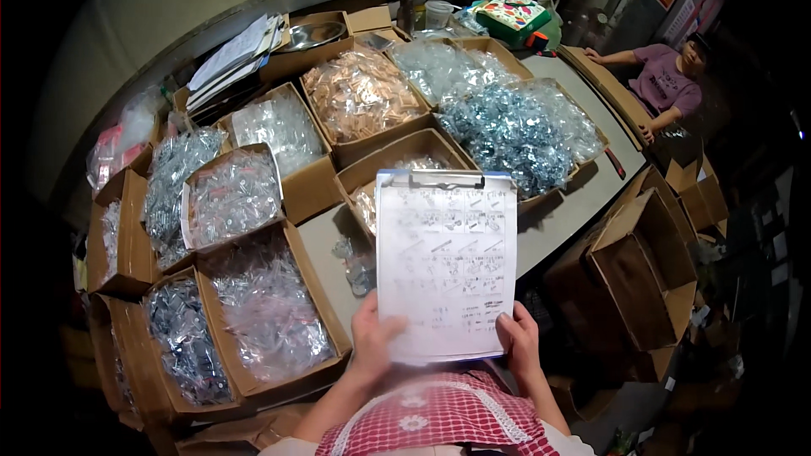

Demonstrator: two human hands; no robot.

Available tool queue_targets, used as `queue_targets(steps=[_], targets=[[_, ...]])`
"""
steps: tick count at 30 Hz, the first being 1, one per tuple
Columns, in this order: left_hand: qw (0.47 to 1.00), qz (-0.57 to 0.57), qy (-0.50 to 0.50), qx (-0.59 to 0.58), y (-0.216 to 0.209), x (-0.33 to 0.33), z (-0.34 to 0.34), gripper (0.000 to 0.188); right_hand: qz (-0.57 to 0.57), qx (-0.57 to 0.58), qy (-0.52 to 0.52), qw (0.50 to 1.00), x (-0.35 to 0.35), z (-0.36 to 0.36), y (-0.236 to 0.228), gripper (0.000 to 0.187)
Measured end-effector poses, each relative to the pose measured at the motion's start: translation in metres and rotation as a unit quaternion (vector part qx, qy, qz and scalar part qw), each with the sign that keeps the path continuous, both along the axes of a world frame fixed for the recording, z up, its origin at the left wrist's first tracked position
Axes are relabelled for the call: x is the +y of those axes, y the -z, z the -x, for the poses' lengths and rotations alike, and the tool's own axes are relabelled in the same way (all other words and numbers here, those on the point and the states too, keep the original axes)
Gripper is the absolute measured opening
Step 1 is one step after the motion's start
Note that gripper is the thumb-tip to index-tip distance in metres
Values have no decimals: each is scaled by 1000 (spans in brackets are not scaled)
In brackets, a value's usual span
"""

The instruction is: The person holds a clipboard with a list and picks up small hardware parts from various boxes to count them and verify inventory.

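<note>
A clipboard (pixel 448 266) with a white printed sheet of small part drawings is held upright before me, its metal clip at the top. My left hand (pixel 372 342) grips its lower left edge, slightly blurred at the thumb. At the lower right edge my right hand (pixel 520 339) has its thumb on the sheet, the fingers curled behind the board and partly hidden. Just behind the clipboard stands a cardboard box (pixel 351 181) of small clear bags, mostly covered by it. Some small clear bags (pixel 356 266) lie on the grey table left of the board.
Open boxes of bagged metal parts (pixel 270 317) crowd the table's left side. Beyond are wooden-coloured pieces (pixel 359 95) and bluish metal parts (pixel 507 135). Papers (pixel 232 59) are stacked at the far left. Empty cartons (pixel 646 266) stand right; another person (pixel 667 80) touches cardboard at far right.
</note>
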State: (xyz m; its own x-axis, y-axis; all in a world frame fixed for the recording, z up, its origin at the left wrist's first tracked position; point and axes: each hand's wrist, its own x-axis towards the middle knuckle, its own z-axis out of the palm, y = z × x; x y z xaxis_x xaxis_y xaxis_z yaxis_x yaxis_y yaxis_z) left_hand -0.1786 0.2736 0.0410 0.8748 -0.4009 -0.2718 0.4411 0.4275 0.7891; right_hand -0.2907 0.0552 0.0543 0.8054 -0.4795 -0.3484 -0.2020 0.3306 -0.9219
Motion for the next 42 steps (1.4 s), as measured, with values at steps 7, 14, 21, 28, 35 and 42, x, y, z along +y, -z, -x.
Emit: queue_targets(steps=[7, 14, 21, 28, 35, 42], targets=[[999, 20, -31, -5, -2, 1, -14, 47, 1, -16, -68, 998, 11, 10, -2, 45], [997, 75, -26, -2, -23, -3, -19, 50, -19, -77, -65, 995, 4, -10, -41, 51], [990, -5, 41, -136, -56, -19, -30, 41, -26, -97, -75, 992, -79, -63, -76, 49], [983, -97, -56, -147, -29, -35, -36, 31, -20, -120, -110, 987, -168, -140, -122, 49], [984, -101, -124, -80, -5, -101, -49, 27, -53, -172, -148, 973, -244, -192, -124, 57], [975, -84, -176, -104, -3, -168, -61, 27, -65, -120, -124, 983, -302, -226, -111, 50]])
